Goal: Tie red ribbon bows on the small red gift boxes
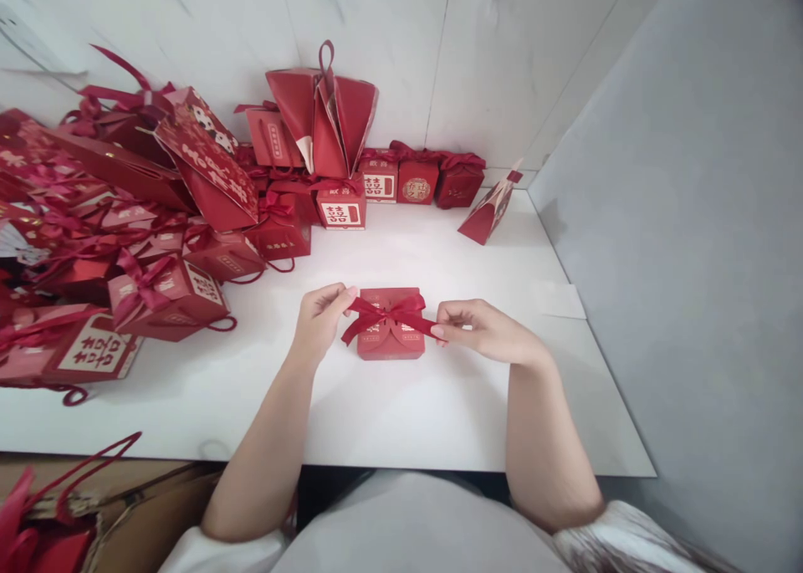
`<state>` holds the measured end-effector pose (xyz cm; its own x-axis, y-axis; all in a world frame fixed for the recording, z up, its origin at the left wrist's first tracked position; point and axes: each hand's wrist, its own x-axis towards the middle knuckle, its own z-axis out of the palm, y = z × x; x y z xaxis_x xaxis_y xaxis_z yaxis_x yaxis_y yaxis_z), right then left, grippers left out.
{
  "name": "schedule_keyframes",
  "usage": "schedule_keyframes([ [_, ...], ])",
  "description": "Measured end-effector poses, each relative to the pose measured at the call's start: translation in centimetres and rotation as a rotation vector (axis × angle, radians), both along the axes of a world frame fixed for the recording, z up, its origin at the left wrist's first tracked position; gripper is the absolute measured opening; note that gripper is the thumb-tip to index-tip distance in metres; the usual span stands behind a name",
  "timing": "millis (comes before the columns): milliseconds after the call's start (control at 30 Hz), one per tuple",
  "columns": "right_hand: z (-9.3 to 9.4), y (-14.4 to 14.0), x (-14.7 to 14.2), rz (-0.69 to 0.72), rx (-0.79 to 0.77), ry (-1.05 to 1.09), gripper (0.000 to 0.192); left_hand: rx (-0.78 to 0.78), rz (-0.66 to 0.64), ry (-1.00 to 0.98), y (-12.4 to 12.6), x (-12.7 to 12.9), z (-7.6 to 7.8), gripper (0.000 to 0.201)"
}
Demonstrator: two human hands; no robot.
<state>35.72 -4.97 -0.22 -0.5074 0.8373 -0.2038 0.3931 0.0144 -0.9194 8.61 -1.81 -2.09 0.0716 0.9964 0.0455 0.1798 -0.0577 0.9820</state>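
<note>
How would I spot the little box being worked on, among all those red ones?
Start at the white table and look to its front middle, away from the heap of red boxes on the left. The small red box sits alone between the left hand and right hand. Only its ribbon bow is pinched at both ends.

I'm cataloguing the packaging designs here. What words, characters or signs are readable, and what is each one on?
"囍": white panel of a box lying at the left.
"囍": front of a box at the back.
Gold round emblem on another back box: too blurred.
Gold print on the box between the hands: too small.
</note>
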Motion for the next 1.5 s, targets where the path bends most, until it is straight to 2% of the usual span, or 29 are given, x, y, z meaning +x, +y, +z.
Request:
schedule_keyframes([
  [100,-0.2,0.0,-0.1,0.107,-0.072,0.0,0.024,0.163,0.081,-0.021,-0.1,0.3,-0.5,0.028],
  [167,-0.1,0.0,-0.3,0.151,-0.094,0.007,0.023,0.199,0.042,-0.034,-0.3,0.8,-0.5,0.014],
  [200,0.0,0.0,-0.3,0.165,-0.099,0.012,0.023,0.17,-0.008,-0.034,-0.4,1.0,-0.5,0.011],
  [300,0.5,0.0,-0.7,0.193,-0.139,0.035,0.03,-0.016,-0.193,-0.036,-0.8,1.7,-0.2,0.039],
  [400,0.7,-0.1,-1.3,0.155,-0.192,0.085,0.042,-0.149,-0.274,-0.076,-1.1,2.0,-0.2,0.044],
  [533,0.2,-0.2,-2.6,-0.002,-0.078,0.065,0.052,-0.206,-0.242,-0.13,-1.2,2.3,-0.4,0.047],
  [700,-0.8,-0.1,-3.3,-0.1,0.062,0.069,0.048,-0.244,-0.186,-0.158,-1.3,2.9,-0.4,0.047],
  [833,-1.2,0.2,-3.1,-0.074,0.025,0.138,0.042,-0.271,-0.131,-0.208,-1.2,3.1,-0.4,0.049],
  [1033,-1.3,0.6,-2.6,0.015,-0.103,0.236,0.039,-0.299,-0.149,-0.226,-1.1,3.0,-0.5,0.051],
  [1500,-1.5,0.9,-1.9,0.094,-0.117,0.247,0.039,-0.286,-0.154,-0.213,-0.9,2.8,-0.3,0.051],
])
